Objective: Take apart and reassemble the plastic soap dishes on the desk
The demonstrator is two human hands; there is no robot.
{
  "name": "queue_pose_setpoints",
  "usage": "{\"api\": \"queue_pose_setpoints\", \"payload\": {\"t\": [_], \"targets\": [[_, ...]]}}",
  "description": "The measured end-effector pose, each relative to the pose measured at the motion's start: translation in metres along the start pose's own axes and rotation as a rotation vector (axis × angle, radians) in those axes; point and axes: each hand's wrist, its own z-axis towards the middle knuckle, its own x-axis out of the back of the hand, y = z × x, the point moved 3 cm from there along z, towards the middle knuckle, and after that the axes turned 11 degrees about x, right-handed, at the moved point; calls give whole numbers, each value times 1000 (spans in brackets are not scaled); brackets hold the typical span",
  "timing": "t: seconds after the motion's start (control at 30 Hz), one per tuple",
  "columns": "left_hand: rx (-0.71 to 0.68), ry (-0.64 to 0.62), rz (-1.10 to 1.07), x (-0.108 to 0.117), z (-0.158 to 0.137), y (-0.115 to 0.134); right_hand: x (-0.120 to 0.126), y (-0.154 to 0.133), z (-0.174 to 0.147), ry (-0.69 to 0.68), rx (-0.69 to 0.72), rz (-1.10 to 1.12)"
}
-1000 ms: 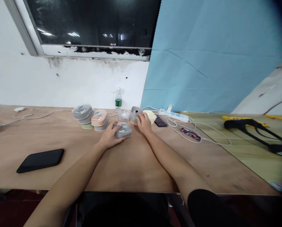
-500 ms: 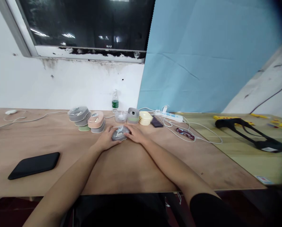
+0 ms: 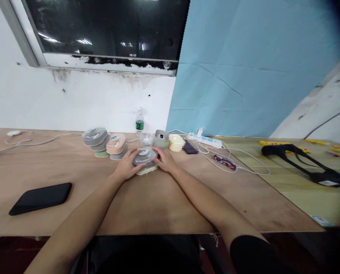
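Note:
My left hand [image 3: 127, 166] and my right hand [image 3: 164, 160] grip a rounded grey lidded container [image 3: 146, 155] from its two sides. Its pale lower edge shows towards me, and a small label is on top. Fingers curl around the sides, with the thumbs at the near side. Just behind it stands a clear plastic container [image 3: 146, 140]. To the left are stacked lidded containers, a grey one [image 3: 95, 135] on top of one stack and a pink one [image 3: 116, 143] on the other.
A grey-green container [image 3: 161, 139] and stacked cream-coloured pieces [image 3: 176, 142] stand behind my right hand. A water bottle [image 3: 139, 123] is by the wall. White cables trail from a power strip [image 3: 208, 141]. A black phone-like slab [image 3: 41, 198] lies at the left, a black frame [image 3: 304, 161] at the right.
The grey container now looks larger and tipped or raised, showing its pale lower edge. Both hands remain at its sides. The camera view has shifted slightly.

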Motion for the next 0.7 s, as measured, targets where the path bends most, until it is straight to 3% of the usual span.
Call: {"api": "queue_pose_setpoints", "payload": {"t": [0.4,0.7], "targets": [[-5,-60,-3,-2,1,-7,-4,5,-2,-28,13,16],[-20,-87,-42,0,-1,0,-2,6,-2,105,-31,32]]}}
